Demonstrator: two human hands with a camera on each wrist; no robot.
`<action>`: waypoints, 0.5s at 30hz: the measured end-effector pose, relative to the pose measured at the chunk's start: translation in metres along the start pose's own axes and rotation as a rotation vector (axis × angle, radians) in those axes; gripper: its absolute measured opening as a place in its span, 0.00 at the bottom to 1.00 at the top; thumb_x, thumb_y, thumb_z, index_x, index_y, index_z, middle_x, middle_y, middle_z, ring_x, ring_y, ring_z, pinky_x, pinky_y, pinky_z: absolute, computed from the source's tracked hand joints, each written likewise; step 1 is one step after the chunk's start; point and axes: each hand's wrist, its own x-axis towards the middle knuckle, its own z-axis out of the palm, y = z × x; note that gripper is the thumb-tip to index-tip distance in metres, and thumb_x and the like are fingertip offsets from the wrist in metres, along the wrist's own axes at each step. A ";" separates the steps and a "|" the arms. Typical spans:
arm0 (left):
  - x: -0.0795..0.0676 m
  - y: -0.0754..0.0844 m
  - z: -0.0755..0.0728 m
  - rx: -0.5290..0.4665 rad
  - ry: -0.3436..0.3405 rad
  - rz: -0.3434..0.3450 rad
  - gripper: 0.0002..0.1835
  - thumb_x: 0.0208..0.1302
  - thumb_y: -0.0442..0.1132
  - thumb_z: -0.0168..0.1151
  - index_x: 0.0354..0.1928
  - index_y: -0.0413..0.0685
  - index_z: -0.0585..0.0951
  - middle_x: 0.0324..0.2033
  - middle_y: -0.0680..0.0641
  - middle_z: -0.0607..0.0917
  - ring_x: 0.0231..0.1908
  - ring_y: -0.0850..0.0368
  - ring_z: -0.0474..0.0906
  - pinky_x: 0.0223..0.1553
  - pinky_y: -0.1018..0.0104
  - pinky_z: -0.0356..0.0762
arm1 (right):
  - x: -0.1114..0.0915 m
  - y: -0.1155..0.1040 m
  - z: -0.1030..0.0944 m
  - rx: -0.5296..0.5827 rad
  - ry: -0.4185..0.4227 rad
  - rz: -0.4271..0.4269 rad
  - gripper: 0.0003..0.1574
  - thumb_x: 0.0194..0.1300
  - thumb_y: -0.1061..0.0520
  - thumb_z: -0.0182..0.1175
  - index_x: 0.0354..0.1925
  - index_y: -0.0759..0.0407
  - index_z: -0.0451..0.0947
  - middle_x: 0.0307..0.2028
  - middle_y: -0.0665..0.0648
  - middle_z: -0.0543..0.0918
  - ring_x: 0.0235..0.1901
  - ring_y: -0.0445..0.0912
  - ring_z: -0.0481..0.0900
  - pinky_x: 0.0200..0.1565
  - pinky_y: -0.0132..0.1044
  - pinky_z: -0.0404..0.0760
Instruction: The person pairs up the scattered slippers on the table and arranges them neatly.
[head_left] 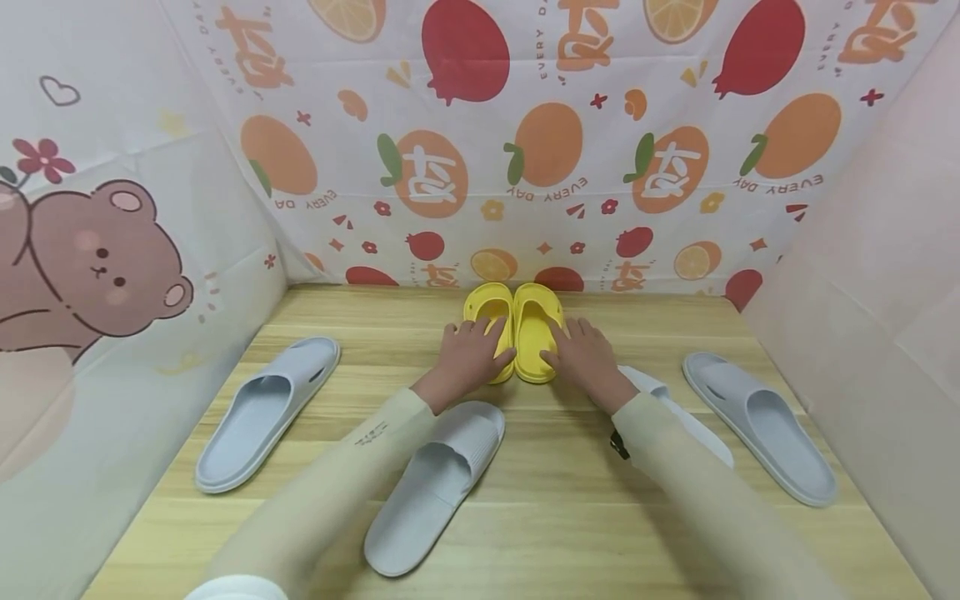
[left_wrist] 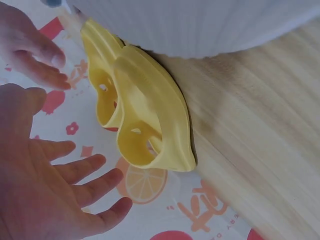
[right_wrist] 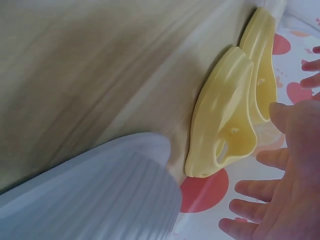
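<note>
Two small yellow slippers [head_left: 516,329] stand side by side, toes to the back wall, at the back middle of the wooden table [head_left: 570,500]. My left hand [head_left: 472,354] is over the heel of the left slipper [left_wrist: 150,120] and my right hand [head_left: 581,354] is over the heel of the right slipper [right_wrist: 225,120]. In the wrist views both hands, left [left_wrist: 65,200] and right [right_wrist: 285,175], are flat with fingers spread and hold nothing. A narrow gap shows between the fingers and the slippers there; whether they touch I cannot tell.
Several pale grey adult slippers lie around: one at the left [head_left: 262,412], one under my left forearm [head_left: 435,483], one at the right [head_left: 757,425], one partly hidden by my right forearm [head_left: 675,408]. Printed cloth walls [head_left: 525,167] close in the back and both sides.
</note>
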 end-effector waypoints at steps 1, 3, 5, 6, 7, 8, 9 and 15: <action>-0.003 -0.001 -0.001 -0.002 -0.002 0.001 0.36 0.75 0.64 0.45 0.76 0.51 0.63 0.67 0.41 0.74 0.64 0.38 0.72 0.62 0.37 0.66 | -0.003 0.001 0.000 -0.003 0.001 -0.002 0.41 0.75 0.36 0.51 0.75 0.57 0.62 0.67 0.68 0.68 0.68 0.62 0.64 0.67 0.57 0.68; -0.008 -0.002 -0.002 -0.009 -0.010 0.003 0.36 0.75 0.64 0.45 0.76 0.52 0.63 0.68 0.41 0.73 0.65 0.38 0.71 0.63 0.37 0.65 | -0.010 0.003 0.000 -0.005 0.005 -0.006 0.40 0.76 0.36 0.51 0.74 0.57 0.63 0.68 0.68 0.67 0.69 0.63 0.63 0.67 0.58 0.67; -0.014 -0.003 -0.004 -0.022 -0.018 0.007 0.36 0.75 0.64 0.46 0.76 0.51 0.63 0.68 0.41 0.73 0.65 0.38 0.71 0.63 0.37 0.64 | -0.017 0.006 0.001 -0.003 0.013 -0.010 0.40 0.76 0.36 0.50 0.74 0.58 0.64 0.69 0.69 0.67 0.70 0.64 0.63 0.68 0.59 0.66; -0.017 -0.004 -0.005 -0.029 -0.024 0.007 0.37 0.75 0.64 0.46 0.76 0.51 0.63 0.69 0.41 0.72 0.66 0.38 0.70 0.63 0.37 0.63 | -0.021 0.007 0.002 -0.005 0.018 -0.011 0.39 0.76 0.36 0.51 0.73 0.57 0.65 0.68 0.69 0.67 0.69 0.64 0.63 0.67 0.60 0.66; -0.020 -0.004 -0.005 -0.034 -0.027 0.009 0.37 0.75 0.64 0.46 0.76 0.51 0.63 0.69 0.41 0.72 0.66 0.38 0.70 0.63 0.37 0.63 | -0.024 0.009 0.003 -0.007 0.022 -0.012 0.38 0.76 0.36 0.50 0.72 0.57 0.65 0.68 0.69 0.67 0.69 0.64 0.63 0.68 0.60 0.66; -0.023 -0.005 -0.005 -0.040 -0.028 0.011 0.37 0.75 0.64 0.46 0.76 0.51 0.63 0.69 0.40 0.72 0.67 0.38 0.69 0.63 0.37 0.63 | -0.027 0.010 0.004 -0.004 0.026 -0.012 0.38 0.76 0.37 0.51 0.72 0.57 0.66 0.68 0.69 0.67 0.69 0.64 0.63 0.68 0.61 0.65; -0.026 -0.006 -0.005 -0.045 -0.028 0.011 0.37 0.75 0.64 0.46 0.76 0.51 0.63 0.69 0.40 0.72 0.67 0.38 0.69 0.63 0.37 0.63 | -0.030 0.011 0.005 -0.002 0.027 -0.011 0.38 0.76 0.37 0.51 0.72 0.57 0.65 0.68 0.69 0.67 0.70 0.65 0.63 0.68 0.61 0.64; -0.044 -0.012 -0.004 -0.058 -0.011 0.011 0.37 0.74 0.65 0.49 0.75 0.50 0.65 0.68 0.40 0.73 0.67 0.38 0.69 0.61 0.38 0.64 | -0.046 0.019 0.005 0.019 0.039 -0.006 0.39 0.76 0.37 0.51 0.73 0.57 0.64 0.71 0.70 0.64 0.72 0.66 0.60 0.71 0.63 0.59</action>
